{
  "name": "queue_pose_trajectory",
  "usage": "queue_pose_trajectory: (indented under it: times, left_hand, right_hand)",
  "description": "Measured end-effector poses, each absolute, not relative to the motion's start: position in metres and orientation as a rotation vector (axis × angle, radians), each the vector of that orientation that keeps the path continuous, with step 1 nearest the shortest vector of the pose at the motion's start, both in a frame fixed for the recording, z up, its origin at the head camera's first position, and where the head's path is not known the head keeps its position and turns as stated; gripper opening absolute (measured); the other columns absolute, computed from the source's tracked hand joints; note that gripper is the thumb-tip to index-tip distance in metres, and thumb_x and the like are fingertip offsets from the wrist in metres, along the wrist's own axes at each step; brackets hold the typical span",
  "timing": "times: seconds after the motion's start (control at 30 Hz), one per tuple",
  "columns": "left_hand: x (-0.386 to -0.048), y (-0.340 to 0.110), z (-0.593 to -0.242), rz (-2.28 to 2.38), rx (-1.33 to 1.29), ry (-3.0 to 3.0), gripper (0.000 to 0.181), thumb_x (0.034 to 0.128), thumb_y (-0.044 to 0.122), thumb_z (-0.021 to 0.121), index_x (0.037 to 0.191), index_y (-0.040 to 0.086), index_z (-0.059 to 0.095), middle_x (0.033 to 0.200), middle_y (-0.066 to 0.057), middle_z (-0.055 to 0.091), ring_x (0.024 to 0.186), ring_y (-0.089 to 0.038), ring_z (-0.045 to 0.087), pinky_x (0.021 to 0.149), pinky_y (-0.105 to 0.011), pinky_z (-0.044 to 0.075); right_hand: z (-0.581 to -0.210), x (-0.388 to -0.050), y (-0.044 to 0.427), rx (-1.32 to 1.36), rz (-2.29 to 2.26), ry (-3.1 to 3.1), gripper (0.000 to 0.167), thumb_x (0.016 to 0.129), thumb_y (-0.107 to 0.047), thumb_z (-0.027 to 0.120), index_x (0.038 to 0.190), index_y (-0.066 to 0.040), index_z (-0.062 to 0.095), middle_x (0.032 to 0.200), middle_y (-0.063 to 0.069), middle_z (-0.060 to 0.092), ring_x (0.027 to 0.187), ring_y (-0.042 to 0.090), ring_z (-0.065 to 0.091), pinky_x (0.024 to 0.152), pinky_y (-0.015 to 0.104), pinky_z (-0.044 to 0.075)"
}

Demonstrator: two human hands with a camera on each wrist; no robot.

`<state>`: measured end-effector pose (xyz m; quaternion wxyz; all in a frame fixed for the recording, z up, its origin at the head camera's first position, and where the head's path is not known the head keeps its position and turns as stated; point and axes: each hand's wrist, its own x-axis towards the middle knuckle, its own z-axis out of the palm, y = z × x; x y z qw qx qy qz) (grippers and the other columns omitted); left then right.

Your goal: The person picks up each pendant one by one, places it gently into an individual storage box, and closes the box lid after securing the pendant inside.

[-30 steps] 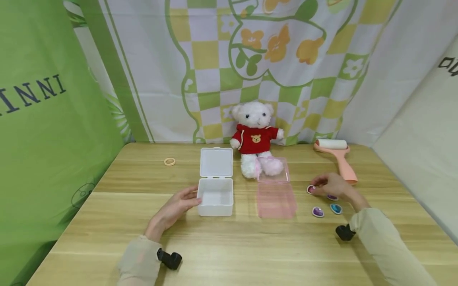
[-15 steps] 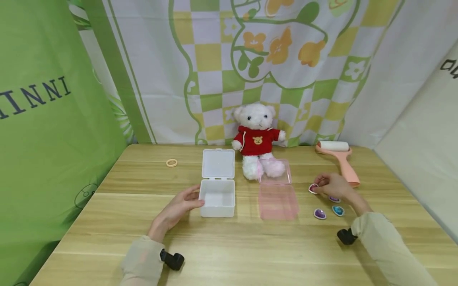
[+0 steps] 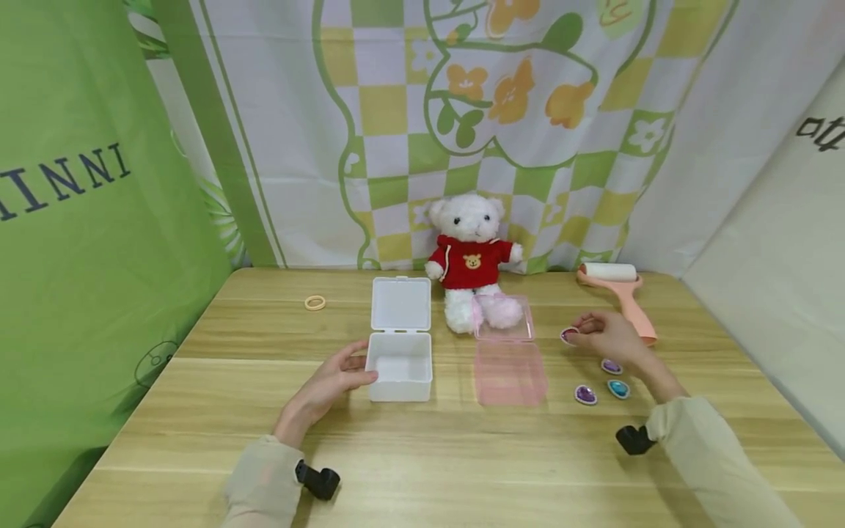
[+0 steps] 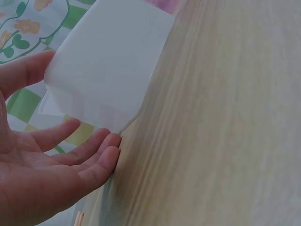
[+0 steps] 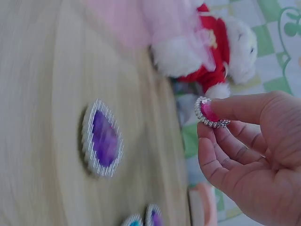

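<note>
Between the thumb and fingers of my right hand (image 3: 614, 339) is a pink gem with a silvery beaded rim (image 5: 207, 112), raised off the table in the right wrist view. Two purple gems (image 3: 585, 394) (image 3: 611, 366) and a blue gem (image 3: 618, 389) lie on the table below that hand. My left hand (image 3: 328, 385) rests at the left side of an open white box (image 3: 399, 390), thumb on its front left edge, the other fingers loosely bent beside it. A pink see-through box (image 3: 510, 374) stands open, its lid raised, between the white box and the gems.
A white teddy bear in a red hoodie (image 3: 470, 262) sits at the back behind the pink lid. At the back right lies a pink-handled lint roller (image 3: 630, 304). A small yellowish ring (image 3: 315, 302) lies at the back left of the wooden table (image 3: 422, 469).
My right hand has lifted the pink gem and moved it slightly up and left, uncovering the purple gem beneath. My left hand stays at the white box.
</note>
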<state>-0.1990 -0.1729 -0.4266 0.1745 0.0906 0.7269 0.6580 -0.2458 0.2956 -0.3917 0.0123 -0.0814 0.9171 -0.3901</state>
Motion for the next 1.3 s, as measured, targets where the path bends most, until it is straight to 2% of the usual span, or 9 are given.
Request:
queue_pose_trajectory:
  times: [0.2, 0.57, 0.87, 1.0, 1.1, 1.23, 1.3]
  left_hand:
    - [-0.199, -0.173, -0.426, 1.861, 0.258, 2.065, 0.071, 0.0894, 0.014, 0.065, 0.148, 0.0, 0.027, 0.136, -0.028, 0.044, 0.118, -0.03, 0.05, 0.098, -0.042, 0.04]
    - [-0.199, -0.174, -0.434, 1.856, 0.234, 2.059, 0.071, 0.0893, 0.014, 0.066, 0.148, 0.003, 0.028, 0.136, -0.027, 0.045, 0.12, -0.032, 0.049, 0.101, -0.046, 0.036]
    - [-0.2, -0.175, -0.431, 1.859, 0.272, 2.062, 0.07, 0.0908, 0.015, 0.064, 0.148, 0.001, 0.026, 0.136, -0.028, 0.045, 0.119, -0.031, 0.049, 0.101, -0.045, 0.036]
    - [-0.2, -0.177, -0.431, 1.858, 0.28, 2.058, 0.07, 0.091, 0.016, 0.064, 0.148, 0.002, 0.026, 0.136, -0.028, 0.044, 0.119, -0.031, 0.049, 0.101, -0.046, 0.036]
    - [-0.2, -0.177, -0.432, 1.861, 0.275, 2.054, 0.07, 0.0904, 0.016, 0.065, 0.148, 0.002, 0.027, 0.136, -0.028, 0.045, 0.118, -0.031, 0.049, 0.103, -0.048, 0.034]
    - [-0.2, -0.177, -0.432, 1.862, 0.279, 2.043, 0.071, 0.09, 0.016, 0.065, 0.148, 0.002, 0.027, 0.135, -0.027, 0.045, 0.118, -0.031, 0.05, 0.103, -0.048, 0.033]
    - [-0.2, -0.176, -0.431, 1.867, 0.277, 2.04, 0.071, 0.0898, 0.015, 0.065, 0.148, 0.002, 0.027, 0.135, -0.028, 0.045, 0.117, -0.031, 0.05, 0.103, -0.048, 0.033]
  right_hand:
    - [-0.376, -0.239, 0.271, -0.319, -1.409, 2.722, 0.034, 0.088, -0.018, 0.07, 0.108, 0.006, 0.056, 0.093, 0.011, 0.064, 0.08, 0.007, 0.058, 0.068, 0.024, 0.052]
    - [-0.361, -0.239, 0.229, -0.371, -1.619, 2.482, 0.034, 0.088, -0.011, 0.068, 0.111, 0.009, 0.052, 0.099, 0.017, 0.066, 0.087, 0.016, 0.064, 0.081, 0.037, 0.054]
    - [-0.366, -0.243, 0.191, -0.403, -1.717, 2.354, 0.031, 0.087, -0.003, 0.066, 0.108, 0.011, 0.048, 0.089, 0.011, 0.063, 0.084, 0.023, 0.064, 0.079, 0.042, 0.055]
    - [-0.371, -0.246, 0.173, -0.439, -1.733, 2.316, 0.029, 0.087, 0.0, 0.065, 0.107, 0.011, 0.049, 0.088, 0.009, 0.063, 0.082, 0.019, 0.064, 0.08, 0.045, 0.054]
    - [-0.374, -0.245, 0.158, -0.46, -1.742, 2.28, 0.026, 0.087, 0.0, 0.065, 0.106, 0.011, 0.051, 0.087, 0.007, 0.064, 0.08, 0.014, 0.062, 0.078, 0.04, 0.055]
    - [-0.376, -0.243, 0.136, -0.458, -1.749, 2.211, 0.025, 0.087, -0.001, 0.065, 0.106, 0.008, 0.052, 0.087, 0.005, 0.065, 0.08, 0.013, 0.062, 0.075, 0.031, 0.054]
    - [-0.376, -0.242, 0.125, -0.455, -1.747, 2.177, 0.025, 0.088, -0.002, 0.065, 0.107, 0.007, 0.052, 0.089, 0.006, 0.065, 0.081, 0.015, 0.063, 0.077, 0.033, 0.054]
